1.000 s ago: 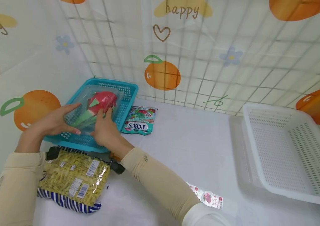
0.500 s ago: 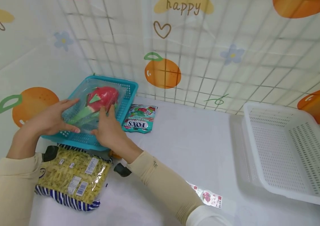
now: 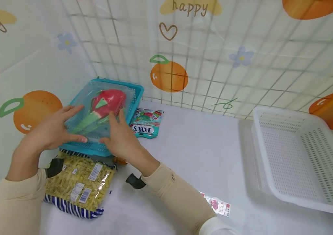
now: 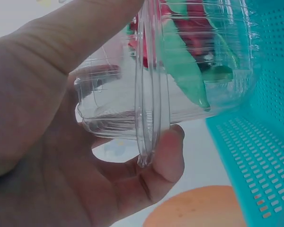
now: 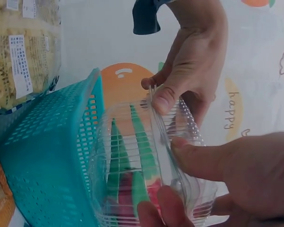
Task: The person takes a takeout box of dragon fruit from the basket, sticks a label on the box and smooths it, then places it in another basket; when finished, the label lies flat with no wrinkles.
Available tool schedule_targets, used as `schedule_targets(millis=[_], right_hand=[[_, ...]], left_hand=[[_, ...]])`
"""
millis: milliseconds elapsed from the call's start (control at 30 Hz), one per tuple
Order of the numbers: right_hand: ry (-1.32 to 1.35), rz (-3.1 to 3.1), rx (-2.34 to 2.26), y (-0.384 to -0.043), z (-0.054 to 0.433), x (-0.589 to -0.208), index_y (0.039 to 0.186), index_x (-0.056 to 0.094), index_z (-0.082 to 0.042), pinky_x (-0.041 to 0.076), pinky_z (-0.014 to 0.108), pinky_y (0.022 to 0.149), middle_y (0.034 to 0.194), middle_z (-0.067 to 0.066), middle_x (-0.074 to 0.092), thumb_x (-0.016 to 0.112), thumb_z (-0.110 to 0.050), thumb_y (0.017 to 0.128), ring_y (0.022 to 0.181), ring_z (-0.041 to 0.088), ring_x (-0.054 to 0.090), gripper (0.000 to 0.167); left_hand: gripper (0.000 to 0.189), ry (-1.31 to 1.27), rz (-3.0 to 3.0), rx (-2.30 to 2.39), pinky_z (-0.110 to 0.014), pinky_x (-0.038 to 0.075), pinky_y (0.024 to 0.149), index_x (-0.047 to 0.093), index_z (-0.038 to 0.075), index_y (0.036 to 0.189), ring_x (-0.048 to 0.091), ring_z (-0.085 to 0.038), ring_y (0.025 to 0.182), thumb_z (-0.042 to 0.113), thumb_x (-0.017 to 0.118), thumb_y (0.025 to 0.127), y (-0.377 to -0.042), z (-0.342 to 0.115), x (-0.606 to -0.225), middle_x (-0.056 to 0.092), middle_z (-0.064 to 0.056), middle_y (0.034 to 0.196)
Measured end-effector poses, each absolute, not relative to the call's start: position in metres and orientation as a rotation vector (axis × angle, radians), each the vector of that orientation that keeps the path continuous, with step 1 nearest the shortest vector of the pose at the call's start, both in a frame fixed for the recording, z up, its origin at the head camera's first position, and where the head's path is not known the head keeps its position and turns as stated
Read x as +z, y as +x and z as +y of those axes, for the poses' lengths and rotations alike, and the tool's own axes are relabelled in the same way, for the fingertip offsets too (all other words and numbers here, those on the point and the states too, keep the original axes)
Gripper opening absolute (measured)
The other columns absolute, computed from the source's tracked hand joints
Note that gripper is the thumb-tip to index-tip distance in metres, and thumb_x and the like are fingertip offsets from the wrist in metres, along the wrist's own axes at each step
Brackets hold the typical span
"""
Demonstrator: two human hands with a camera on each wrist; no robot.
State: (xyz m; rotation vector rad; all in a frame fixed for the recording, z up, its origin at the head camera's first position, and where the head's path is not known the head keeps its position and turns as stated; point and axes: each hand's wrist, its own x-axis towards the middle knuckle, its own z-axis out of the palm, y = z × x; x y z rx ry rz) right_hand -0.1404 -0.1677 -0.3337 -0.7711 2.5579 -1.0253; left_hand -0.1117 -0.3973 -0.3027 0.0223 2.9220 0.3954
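A clear plastic clamshell box (image 3: 91, 87) with a red and green dragon fruit (image 3: 114, 99) inside is held over the teal basket (image 3: 139, 92). My left hand (image 3: 50, 129) grips the box's left side, thumb on one face of the rim and fingers on the other, as the left wrist view shows. On the near right side, my right hand (image 3: 125, 138) pinches the same rim between thumb and fingers. In the right wrist view both hands hold the flanged edge of the box (image 5: 128, 156). The far side of the basket's inside is hidden beneath the box.
In front of the basket lies a bag of yellow noodles (image 3: 75, 182), with an orange packet (image 3: 120, 161) partly hidden beside it. A Fox's candy bag (image 3: 146, 124) lies right of the basket. A white basket (image 3: 290, 156) stands far right; a printed strip (image 3: 220, 206) lies near the front.
The clamshell box has risen and shifted slightly right over the basket, with both hands still holding it. My right hand and forearm have moved a little to the right.
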Motion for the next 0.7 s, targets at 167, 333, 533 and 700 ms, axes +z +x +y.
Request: schedule_targets(millis=[167, 333, 533, 700], right_hand=[[-0.793, 2.560, -1.031, -0.137, -0.151, -0.332, 0.165, 0.016, -0.018, 0.057, 0.021, 0.072, 0.173, 0.009, -0.001, 0.069, -0.039, 0.096, 0.115, 0.022, 0.071, 0.089], [-0.801, 2.561, -1.061, -0.134, -0.134, -0.333, 0.165, 0.019, -0.018, 0.050, 0.021, 0.055, 0.174, 0.009, 0.001, 0.071, -0.037, 0.095, 0.076, 0.017, 0.074, 0.089], [-0.810, 2.580, -1.094, -0.129, -0.112, -0.333, 0.164, 0.021, -0.015, 0.055, 0.021, 0.069, 0.173, 0.012, 0.005, 0.073, -0.035, 0.094, 0.116, 0.025, 0.070, 0.089], [-0.814, 2.591, -1.114, -0.125, -0.096, -0.332, 0.164, 0.023, -0.014, 0.060, 0.030, 0.085, 0.173, 0.012, 0.007, 0.075, -0.033, 0.094, 0.142, 0.032, 0.051, 0.089]], left_hand=[[0.120, 0.042, 2.954, 0.431, -0.075, 0.042, 0.097, 0.011, 0.018, 0.166, 0.039, -0.063, 0.133, 0.060, 0.081, 0.078, -0.102, -0.384, -0.304, 0.010, -0.032, 0.167], [0.116, 0.059, 2.982, 0.431, -0.076, 0.040, 0.097, 0.015, 0.017, 0.165, 0.038, -0.063, 0.134, 0.060, 0.080, 0.079, -0.096, -0.369, -0.305, 0.012, -0.033, 0.166], [0.114, 0.026, 2.960, 0.493, -0.078, 0.035, 0.101, 0.014, 0.019, 0.165, 0.030, -0.064, 0.139, 0.058, 0.080, 0.081, -0.092, -0.348, -0.307, 0.007, -0.032, 0.167], [0.113, 0.048, 2.995, 0.492, -0.077, 0.040, 0.097, 0.016, 0.017, 0.165, 0.046, -0.063, 0.127, 0.058, 0.080, 0.081, -0.087, -0.334, -0.308, 0.008, -0.033, 0.167]])
